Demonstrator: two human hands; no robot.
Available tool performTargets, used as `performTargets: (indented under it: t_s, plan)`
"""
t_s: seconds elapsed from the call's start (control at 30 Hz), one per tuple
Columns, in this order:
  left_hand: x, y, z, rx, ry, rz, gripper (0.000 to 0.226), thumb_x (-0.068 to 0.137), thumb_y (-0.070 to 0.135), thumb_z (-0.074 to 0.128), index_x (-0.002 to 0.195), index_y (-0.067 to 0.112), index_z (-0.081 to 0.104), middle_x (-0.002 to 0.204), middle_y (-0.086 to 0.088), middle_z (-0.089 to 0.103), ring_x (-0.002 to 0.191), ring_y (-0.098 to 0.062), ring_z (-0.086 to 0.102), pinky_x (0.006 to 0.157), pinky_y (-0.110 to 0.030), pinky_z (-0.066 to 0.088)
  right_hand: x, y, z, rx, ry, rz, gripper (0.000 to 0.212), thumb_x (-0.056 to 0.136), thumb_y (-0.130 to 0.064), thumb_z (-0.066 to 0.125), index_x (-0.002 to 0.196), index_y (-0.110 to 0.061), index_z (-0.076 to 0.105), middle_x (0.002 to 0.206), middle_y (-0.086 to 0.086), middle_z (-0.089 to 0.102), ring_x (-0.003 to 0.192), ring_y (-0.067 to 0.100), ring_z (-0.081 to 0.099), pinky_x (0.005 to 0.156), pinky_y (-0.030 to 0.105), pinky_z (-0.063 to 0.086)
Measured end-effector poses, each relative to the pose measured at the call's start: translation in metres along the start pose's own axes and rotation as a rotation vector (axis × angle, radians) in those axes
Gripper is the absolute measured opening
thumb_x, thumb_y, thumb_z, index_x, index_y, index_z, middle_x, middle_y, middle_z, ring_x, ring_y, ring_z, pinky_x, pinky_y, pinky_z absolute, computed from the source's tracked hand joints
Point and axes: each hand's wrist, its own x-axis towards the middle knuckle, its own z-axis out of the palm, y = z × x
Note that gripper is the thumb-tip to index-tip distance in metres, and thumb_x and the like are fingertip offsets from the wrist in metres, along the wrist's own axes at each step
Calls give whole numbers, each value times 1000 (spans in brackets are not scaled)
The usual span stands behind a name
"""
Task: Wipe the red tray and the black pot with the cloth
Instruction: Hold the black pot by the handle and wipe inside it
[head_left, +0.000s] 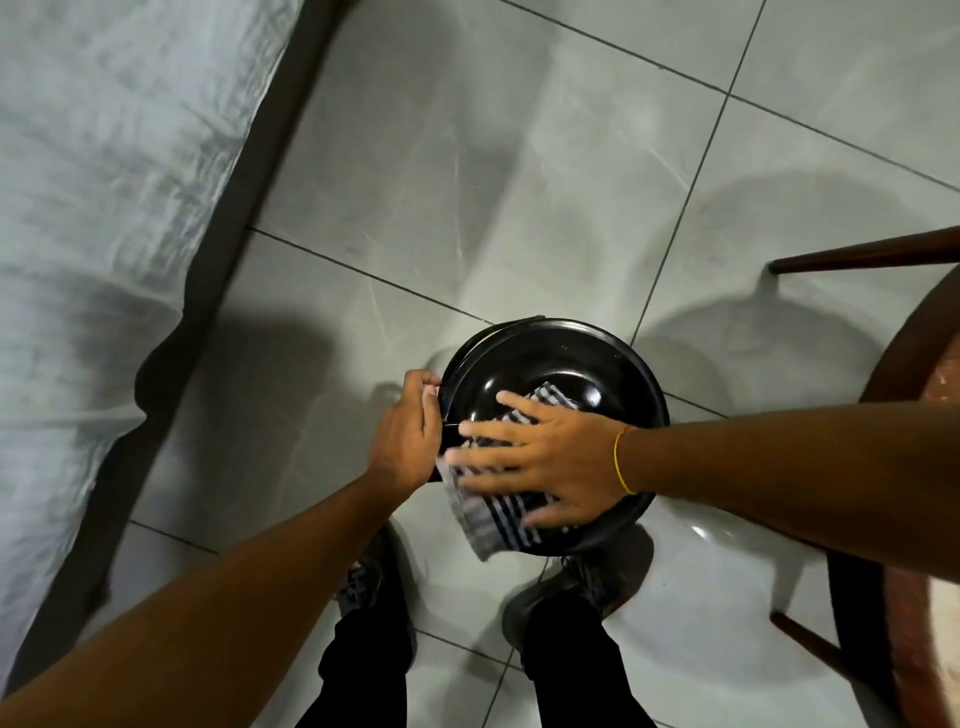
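A round black pot (582, 358) is held in the air above the tiled floor, its glossy inside facing me. My left hand (402, 434) grips its left handle and rim. My right hand (540, 457) lies flat with spread fingers on a blue-and-white striped cloth (493, 525), pressing it against the pot's inside and near rim. One cloth corner shows past my fingers deeper in the pot, another hangs over the near edge. No red tray is in view.
A bed with a pale grey sheet (88, 208) and dark frame runs along the left. A round wooden table (893, 374) with dark legs stands at the right edge. My legs and shoes (566, 587) are below the pot on the grey tiles.
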Motion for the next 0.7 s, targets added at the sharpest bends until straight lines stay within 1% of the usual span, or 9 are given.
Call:
performTargets:
  t_s: [0.07, 0.13, 0.23, 0.3, 0.37, 0.5, 0.57, 0.63, 0.7]
  plan:
    - [-1, 0, 1, 13, 27, -10, 34, 108, 40, 23, 120, 23, 50, 84, 9, 61, 73, -11, 64, 65, -48, 56, 0, 3, -1, -3, -35, -154, 79, 103, -66, 46, 171, -29, 31, 186, 3, 16, 174, 32, 6, 135, 67, -8]
    - [-1, 0, 3, 1, 44, -32, 33, 107, 43, 23, 119, 27, 49, 83, 8, 61, 70, -12, 63, 64, -49, 56, 0, 4, -1, -11, -33, -177, 78, 103, -66, 46, 170, -28, 35, 185, 3, 19, 174, 31, 7, 135, 66, -11]
    - [-2, 0, 5, -47, 66, -52, 31, 108, 41, 25, 119, 26, 50, 84, 4, 62, 73, -20, 65, 65, -52, 56, -2, 0, 1, -9, -11, -115, 77, 104, -67, 43, 171, -30, 32, 186, 0, 16, 174, 30, 6, 136, 68, -7]
    - [-2, 0, 6, -73, 78, -55, 31, 108, 36, 27, 119, 21, 51, 84, 1, 63, 74, -22, 65, 67, -53, 56, -2, -9, 4, 11, 6, 17, 79, 105, -68, 41, 174, -32, 26, 187, -2, 12, 174, 31, 5, 136, 69, -5]
    - [-1, -3, 7, -76, 83, -53, 29, 109, 31, 28, 120, 16, 51, 83, -2, 63, 74, -24, 65, 68, -52, 56, 2, -20, 8, 21, 89, 246, 81, 106, -70, 39, 176, -33, 20, 187, -1, 11, 174, 31, 5, 136, 69, -1]
    - [-2, -6, 9, -102, 66, -97, 26, 111, 30, 29, 120, 15, 49, 88, -3, 64, 80, -28, 66, 71, -48, 57, 23, -40, 13, 45, 325, 881, 84, 105, -74, 40, 176, -33, 20, 187, -2, 12, 174, 31, 7, 133, 72, 13]
    - [-3, -4, 10, -96, 106, -119, 22, 110, 27, 30, 118, 18, 48, 88, 4, 60, 80, -21, 64, 69, -42, 53, 35, -45, 13, 69, 382, 1209, 84, 104, -75, 38, 176, -35, 18, 187, -3, 11, 174, 31, 7, 135, 70, 7]
    - [-4, -1, 13, -87, 156, -136, 18, 108, 22, 33, 117, 19, 48, 83, 5, 57, 70, -15, 58, 64, -39, 48, 44, -52, 10, 111, 440, 1572, 84, 105, -74, 36, 176, -33, 17, 187, -2, 12, 173, 33, 9, 134, 67, 7]
    - [-4, 0, 16, -101, 186, -177, 19, 107, 20, 33, 120, 19, 47, 74, 2, 53, 61, -17, 52, 58, -41, 48, 53, -57, 5, 181, 524, 1933, 83, 106, -71, 37, 175, -30, 19, 186, 1, 17, 172, 35, 14, 132, 70, 18]
